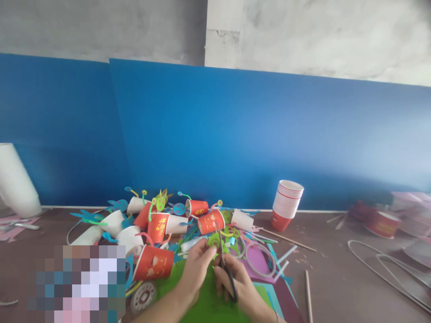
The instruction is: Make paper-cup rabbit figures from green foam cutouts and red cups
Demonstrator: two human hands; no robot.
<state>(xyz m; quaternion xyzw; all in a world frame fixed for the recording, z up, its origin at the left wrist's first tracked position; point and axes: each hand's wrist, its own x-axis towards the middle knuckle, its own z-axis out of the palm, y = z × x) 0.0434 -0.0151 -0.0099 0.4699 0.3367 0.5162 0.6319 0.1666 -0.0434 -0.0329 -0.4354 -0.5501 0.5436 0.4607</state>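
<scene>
Between the thumb and fingers of my left hand is a small green paper cutout. My right hand grips black-handled scissors, whose blades point up and away beside the cutout. Whether the blades touch the paper I cannot tell. Under both hands lies a green paper sheet. Just beyond them is a heap of red and white paper cups, among them a red cup lying on its side, with coloured straws and paper faces attached. A larger red cup lies left of my left hand.
A tall stack of paper cups stands at the back right. Wooden sticks, a roll of clear tape, purple paper and a white cable lie to the right. A blue partition closes the table's back. A blurred block covers the lower left.
</scene>
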